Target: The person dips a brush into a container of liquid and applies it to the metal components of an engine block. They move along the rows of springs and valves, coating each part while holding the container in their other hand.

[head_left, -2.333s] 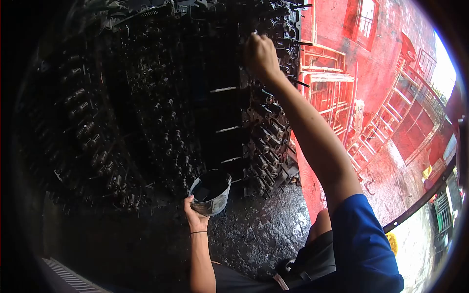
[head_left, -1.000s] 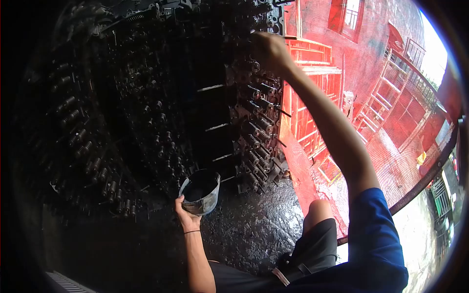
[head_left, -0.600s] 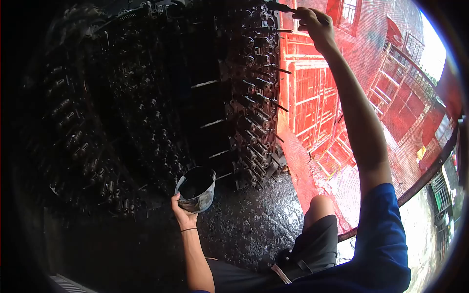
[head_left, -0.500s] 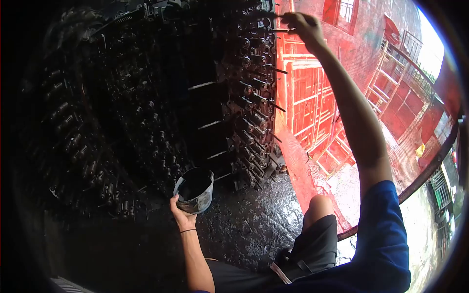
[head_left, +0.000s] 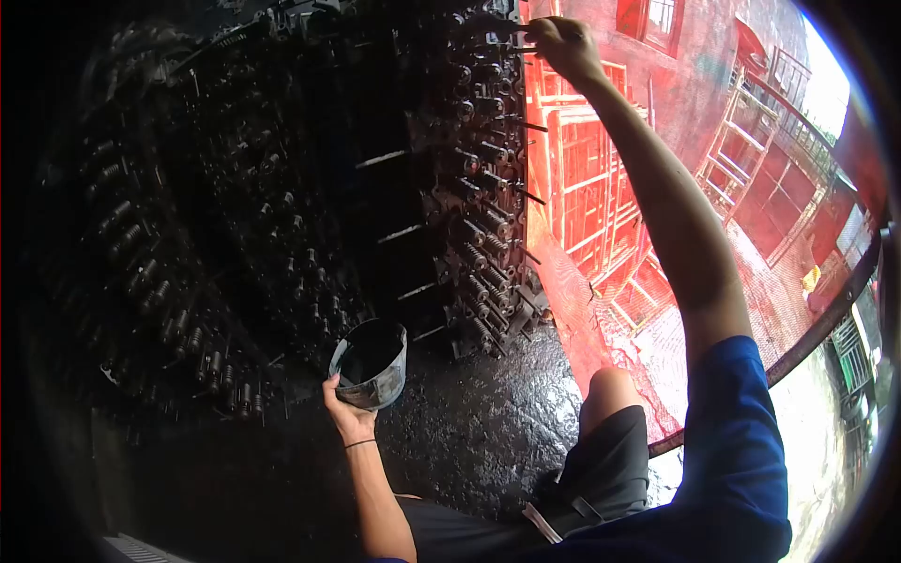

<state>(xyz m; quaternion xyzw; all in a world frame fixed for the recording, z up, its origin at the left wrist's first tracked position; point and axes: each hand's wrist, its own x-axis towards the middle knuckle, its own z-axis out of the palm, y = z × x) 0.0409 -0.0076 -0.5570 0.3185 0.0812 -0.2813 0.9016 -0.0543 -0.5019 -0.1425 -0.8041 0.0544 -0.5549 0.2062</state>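
Note:
My left hand [head_left: 349,413] grips the wall of a small, dark-smeared bucket [head_left: 385,383], thumb over the rim. The bucket is tilted, its inside dark, and I cannot make out what it holds. Stretched far forward, my right hand [head_left: 566,47] is closed round a thin dark tool [head_left: 519,27] whose far end is lost against the machinery. It is at the top right edge of a black, greasy engine part [head_left: 488,225] with rows of valve springs and protruding studs. The bucket is near the lower end of that part.
More dark engine parts with springs [head_left: 202,352] fill the left side. The floor [head_left: 479,432] is black and looks wet. Red-lit metal frames [head_left: 591,188] and a ladder-like frame [head_left: 737,155] stand at the right. A dark curved bar [head_left: 826,328] crosses behind my right arm.
My right hand has moved slightly left and up, closer to the engine part's edge. My left hand and the bucket have shifted only a little in view.

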